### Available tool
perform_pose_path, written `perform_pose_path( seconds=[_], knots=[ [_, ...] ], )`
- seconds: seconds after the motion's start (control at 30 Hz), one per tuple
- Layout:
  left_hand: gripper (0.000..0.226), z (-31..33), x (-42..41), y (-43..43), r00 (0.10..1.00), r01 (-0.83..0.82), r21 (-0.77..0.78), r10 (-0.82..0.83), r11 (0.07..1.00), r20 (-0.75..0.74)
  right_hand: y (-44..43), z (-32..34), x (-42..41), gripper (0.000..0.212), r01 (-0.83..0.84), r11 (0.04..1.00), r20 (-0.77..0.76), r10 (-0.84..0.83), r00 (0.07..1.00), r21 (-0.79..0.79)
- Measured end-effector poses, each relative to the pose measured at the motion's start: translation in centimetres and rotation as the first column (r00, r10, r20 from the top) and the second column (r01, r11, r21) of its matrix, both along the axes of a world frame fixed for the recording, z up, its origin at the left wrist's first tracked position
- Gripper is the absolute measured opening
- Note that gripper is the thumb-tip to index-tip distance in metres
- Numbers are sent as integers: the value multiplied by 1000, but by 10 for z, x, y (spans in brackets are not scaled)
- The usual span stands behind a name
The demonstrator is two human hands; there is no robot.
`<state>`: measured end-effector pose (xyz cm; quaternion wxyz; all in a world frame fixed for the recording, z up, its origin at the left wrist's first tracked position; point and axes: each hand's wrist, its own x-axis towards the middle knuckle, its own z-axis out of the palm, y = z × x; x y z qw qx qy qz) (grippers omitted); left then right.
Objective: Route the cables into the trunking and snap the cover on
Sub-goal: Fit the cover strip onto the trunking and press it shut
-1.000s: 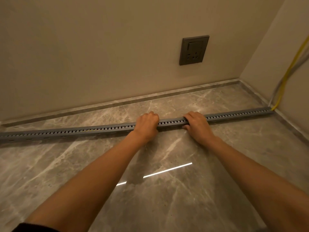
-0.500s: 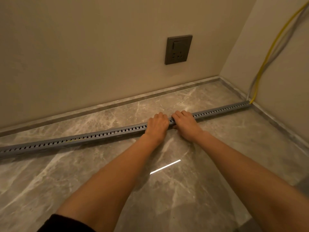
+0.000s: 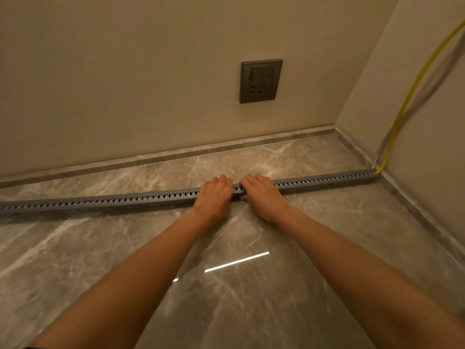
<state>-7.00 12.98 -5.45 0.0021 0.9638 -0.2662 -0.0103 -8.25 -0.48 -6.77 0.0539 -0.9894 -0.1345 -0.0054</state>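
A long grey slotted trunking [image 3: 100,204] lies across the marble floor from the left edge to the right wall. My left hand [image 3: 214,196] and my right hand [image 3: 263,193] sit side by side on its middle, fingers curled over the top, pressing down on it. A yellow cable [image 3: 412,89] and a grey cable [image 3: 434,83] come down the right wall and enter the trunking's right end [image 3: 372,173]. Whatever runs inside the trunking is hidden.
A dark wall socket [image 3: 261,81] sits on the back wall above the hands. A marble skirting [image 3: 176,157] runs along both walls. A bright light strip reflects on the glossy floor [image 3: 236,261] between my forearms.
My two hands have come closer together on the trunking, from about a hand's width apart to almost touching. The camera has shifted slightly; the trunking stays where it was.
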Motion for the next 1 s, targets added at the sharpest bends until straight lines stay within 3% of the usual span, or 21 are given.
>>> perform_pose_path(
  seconds=[0.17,0.47,0.8,1.0],
  knots=[
    [28,8,-1,-10,998,-65,32,65,997,-22,-29,1,-2,35,-52,997,-14,53,999,57],
    [29,14,-6,-91,999,4,22,-3,1000,-33,-113,5,-17,35,99,994,9,-99,995,49],
    [28,-1,-15,-112,996,-7,97,-1,995,89,-120,1,-15,30,0,997,24,2,1000,-76],
    [27,4,-17,-115,997,-25,106,18,994,71,-122,-1,-16,30,0,1000,47,1,999,-31]
  ],
)
